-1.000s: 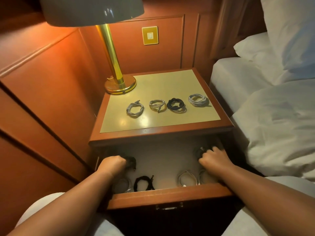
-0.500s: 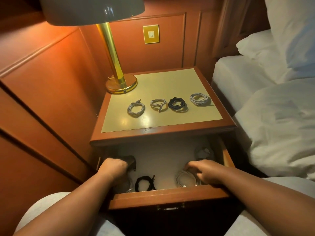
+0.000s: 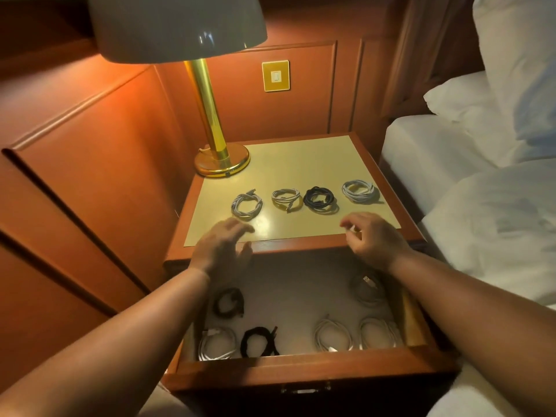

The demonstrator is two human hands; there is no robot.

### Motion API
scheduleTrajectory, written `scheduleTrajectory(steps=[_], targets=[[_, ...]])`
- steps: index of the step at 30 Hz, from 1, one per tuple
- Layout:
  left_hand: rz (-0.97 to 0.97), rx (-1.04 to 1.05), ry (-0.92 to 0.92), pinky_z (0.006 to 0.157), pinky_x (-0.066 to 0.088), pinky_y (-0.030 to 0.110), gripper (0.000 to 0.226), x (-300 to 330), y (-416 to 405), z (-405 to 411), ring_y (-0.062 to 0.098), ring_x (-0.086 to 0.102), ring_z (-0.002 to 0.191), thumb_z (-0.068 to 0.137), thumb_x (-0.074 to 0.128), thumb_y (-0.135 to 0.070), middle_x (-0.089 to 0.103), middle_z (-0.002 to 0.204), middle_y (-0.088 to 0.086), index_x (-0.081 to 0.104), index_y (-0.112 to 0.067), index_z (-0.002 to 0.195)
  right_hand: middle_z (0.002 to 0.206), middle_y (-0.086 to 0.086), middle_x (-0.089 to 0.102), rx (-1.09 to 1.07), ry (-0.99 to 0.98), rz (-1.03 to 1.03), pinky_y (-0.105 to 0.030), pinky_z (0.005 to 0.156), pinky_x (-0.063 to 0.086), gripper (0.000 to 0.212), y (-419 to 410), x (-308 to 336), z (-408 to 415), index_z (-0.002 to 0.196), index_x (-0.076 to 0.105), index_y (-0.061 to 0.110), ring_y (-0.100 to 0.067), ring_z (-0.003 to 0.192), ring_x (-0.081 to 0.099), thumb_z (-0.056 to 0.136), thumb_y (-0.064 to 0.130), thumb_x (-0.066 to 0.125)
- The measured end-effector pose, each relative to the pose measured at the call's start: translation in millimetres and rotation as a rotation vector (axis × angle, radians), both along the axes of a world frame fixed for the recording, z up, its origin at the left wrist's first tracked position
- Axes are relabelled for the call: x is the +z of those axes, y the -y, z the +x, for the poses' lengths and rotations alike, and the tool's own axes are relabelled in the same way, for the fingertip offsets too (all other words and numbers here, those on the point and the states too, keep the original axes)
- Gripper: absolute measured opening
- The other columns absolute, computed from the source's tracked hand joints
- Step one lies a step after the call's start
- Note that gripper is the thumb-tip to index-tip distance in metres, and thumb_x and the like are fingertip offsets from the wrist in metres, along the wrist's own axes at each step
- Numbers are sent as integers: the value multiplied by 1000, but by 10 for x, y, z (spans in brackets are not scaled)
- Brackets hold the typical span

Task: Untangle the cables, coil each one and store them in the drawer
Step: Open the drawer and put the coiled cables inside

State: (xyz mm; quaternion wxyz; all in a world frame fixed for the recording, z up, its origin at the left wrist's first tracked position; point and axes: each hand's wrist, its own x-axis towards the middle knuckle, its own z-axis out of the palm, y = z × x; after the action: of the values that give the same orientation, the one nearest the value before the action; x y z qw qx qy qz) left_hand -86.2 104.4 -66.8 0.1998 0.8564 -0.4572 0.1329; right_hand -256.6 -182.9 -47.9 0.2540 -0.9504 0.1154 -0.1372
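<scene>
Holding six coiled cables (image 3: 332, 335): open drawer (image 3: 301, 367).

Both bare forearms are extended forward; the left hand (image 3: 224, 245) is held flat, fingers straight, the right hand (image 3: 373, 236) loosely curled, nothing gripped.

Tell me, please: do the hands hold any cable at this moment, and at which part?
Nothing is held. The left hand hovers with straight fingers near the leftmost white coil; the right hand, fingers loosely curled, grips no cable.
</scene>
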Motion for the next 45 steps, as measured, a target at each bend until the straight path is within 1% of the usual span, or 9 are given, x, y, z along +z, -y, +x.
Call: scheduleTrajectory(steps=[9,13,20,26,29,33,36,40,45], targets=[[309,490,-300,116,29,53,62,156,488,508,33,22,149,95,52,-56,19,165,7,32,-38,152,156,-8,32,-196,-473,-383,-50,114,25,65,374,154,578,153,20,25,-32,143,22,94,19,46],[245,520,-375,97,49,48,45,125,516,637,31,53,117,90,59,-56,53,133,6,58,-31,127,143,-10,46,-222,-409,-567,-46,106,31,49,437,189,646,144,37,19,-31,130,37,96,10,46],[192,437,-417,78,50,36,19,161,410,544,23,58,94,88,70,-47,65,113,4,63,-30,92,139,-11,42,-254,-496,-587,-47,110,29,35,462,238,651,137,49,17,-31,128,34,102,20,47],[-86,411,-788,69,46,33,26,431,109,222,24,61,97,88,71,-45,62,108,1,66,-20,96,120,-10,58,-201,-310,-250,-40,90,41,24,202,312,402,118,61,19,-29,112,47,98,27,50],[-294,295,-1233,81,55,37,43,584,-109,-32,28,68,100,82,73,-43,69,114,16,66,-10,109,114,0,64,-75,-163,284,-26,76,45,21,-75,499,117,115,65,15,-19,106,57,97,24,60],[-196,122,-1416,87,51,35,46,523,-386,-301,25,68,101,83,75,-44,71,113,14,67,-10,112,105,-3,71,227,-397,794,-32,92,51,20,-263,630,-314,106,71,15,-19,104,66,93,27,64],[-61,138,-1315,80,51,33,35,320,-397,-488,22,68,90,79,80,-41,75,98,9,74,-13,98,104,-4,72,342,-679,676,-27,86,51,20,-356,479,-443,107,73,14,-12,92,67,92,27,66],[129,232,-934,61,48,22,22,-87,-237,-651,10,65,75,78,81,-45,72,83,-3,73,-25,83,97,5,68,284,-801,72,-34,86,54,12,-510,-63,-392,97,71,27,-15,93,64,90,37,68],[546,164,-326,78,43,23,26,-341,-117,-733,13,56,93,95,58,-51,60,110,-5,66,-33,111,115,-3,60,390,-685,-601,-43,93,38,14,-605,-523,-301,108,63,22,-28,111,50,97,25,54]])
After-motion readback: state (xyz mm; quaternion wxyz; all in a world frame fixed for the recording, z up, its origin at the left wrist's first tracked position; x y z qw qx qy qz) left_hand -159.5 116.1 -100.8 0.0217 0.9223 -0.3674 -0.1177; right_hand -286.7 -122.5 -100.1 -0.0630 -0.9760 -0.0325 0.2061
